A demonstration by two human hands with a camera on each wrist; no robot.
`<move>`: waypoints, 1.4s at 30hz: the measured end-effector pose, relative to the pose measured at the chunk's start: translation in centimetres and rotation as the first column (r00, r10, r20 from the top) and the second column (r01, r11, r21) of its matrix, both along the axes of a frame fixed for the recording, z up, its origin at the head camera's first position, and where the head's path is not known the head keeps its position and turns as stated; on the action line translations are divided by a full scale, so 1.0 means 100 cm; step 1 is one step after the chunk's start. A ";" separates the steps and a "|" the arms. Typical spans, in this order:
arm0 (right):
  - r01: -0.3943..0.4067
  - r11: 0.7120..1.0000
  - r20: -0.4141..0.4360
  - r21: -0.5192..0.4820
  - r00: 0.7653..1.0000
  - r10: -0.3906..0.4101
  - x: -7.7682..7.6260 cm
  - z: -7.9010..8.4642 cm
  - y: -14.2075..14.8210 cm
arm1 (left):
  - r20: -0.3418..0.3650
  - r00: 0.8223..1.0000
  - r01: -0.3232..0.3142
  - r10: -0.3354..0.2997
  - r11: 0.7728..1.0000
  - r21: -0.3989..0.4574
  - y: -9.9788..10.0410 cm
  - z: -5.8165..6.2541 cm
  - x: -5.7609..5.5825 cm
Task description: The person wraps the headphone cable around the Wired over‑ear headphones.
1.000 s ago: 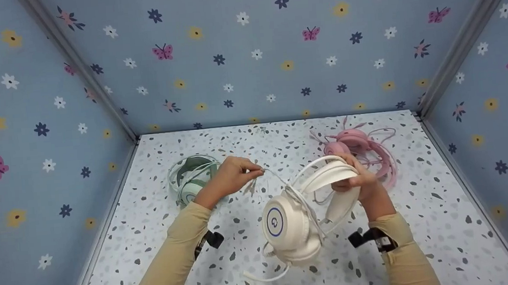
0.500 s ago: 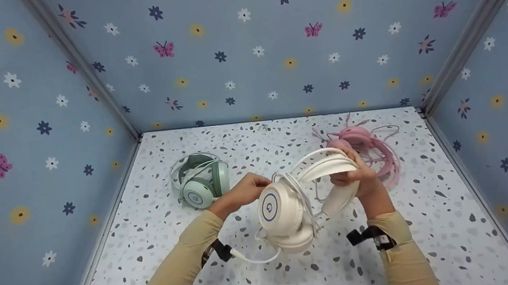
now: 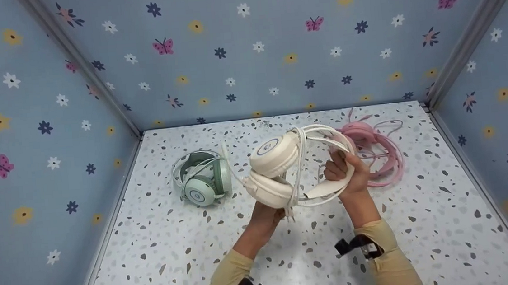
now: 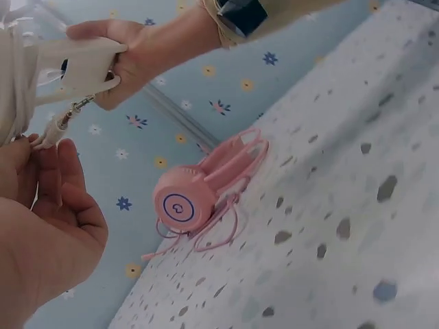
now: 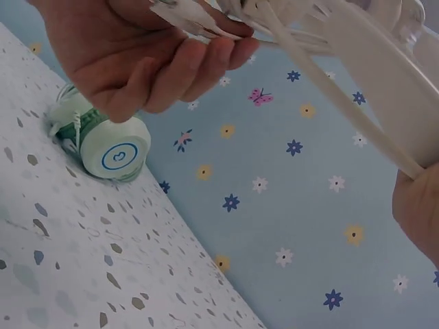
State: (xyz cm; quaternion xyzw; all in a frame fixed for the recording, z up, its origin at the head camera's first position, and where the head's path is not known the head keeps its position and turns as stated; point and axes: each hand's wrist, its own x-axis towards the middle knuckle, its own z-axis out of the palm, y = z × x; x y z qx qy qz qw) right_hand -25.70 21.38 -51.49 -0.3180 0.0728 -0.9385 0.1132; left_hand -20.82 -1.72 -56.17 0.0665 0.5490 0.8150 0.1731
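Note:
A white headset (image 3: 270, 190) is held up above the table, its ear cups toward the left and its microphone boom pointing up. My right hand (image 3: 354, 173) grips the headband at the right. White cable (image 3: 301, 166) is wound around the headset beside the ear cups. Below the lower cup, my left hand (image 3: 262, 223) pinches the cable's loose end, partly hidden by the cup in the head view. From the left wrist, the metal-tipped plug end (image 4: 60, 127) shows just above the left fingers.
On the table (image 3: 164, 267), a green headset (image 3: 201, 189) lies at the left with its cable wrapped around it. A pink headset (image 3: 386, 152) lies at the back right, behind my right hand. Flower-patterned walls (image 3: 228, 40) enclose the back and sides.
My left hand has moved from the left, past the headset's near side, to under the ear cups with the cable end. The headset has tilted, bringing its ear cups and boom up.

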 end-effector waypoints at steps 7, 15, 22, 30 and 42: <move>0.222 0.974 0.122 -0.041 0.969 -0.216 0.013 -0.005 -0.011 | 0.311 0.941 -0.230 0.135 0.928 0.294 0.018 0.010 0.013; 0.416 0.909 0.197 -0.027 0.893 -0.403 0.032 -0.006 -0.030 | 0.427 0.904 -0.291 0.030 0.773 0.563 0.017 0.014 0.017; 0.425 0.903 0.288 -0.071 0.875 -0.389 0.049 -0.003 -0.044 | 0.331 0.937 -0.214 -0.112 0.564 0.797 0.020 0.009 0.024; 0.381 0.914 0.381 -0.141 0.873 -0.305 0.066 -0.005 -0.056 | 0.047 0.989 0.060 -0.142 0.664 0.746 0.033 0.008 0.026; 0.540 0.822 0.387 0.181 0.729 -0.564 0.080 -0.028 -0.077 | -0.064 0.998 0.053 -0.009 0.696 0.716 0.030 0.023 0.022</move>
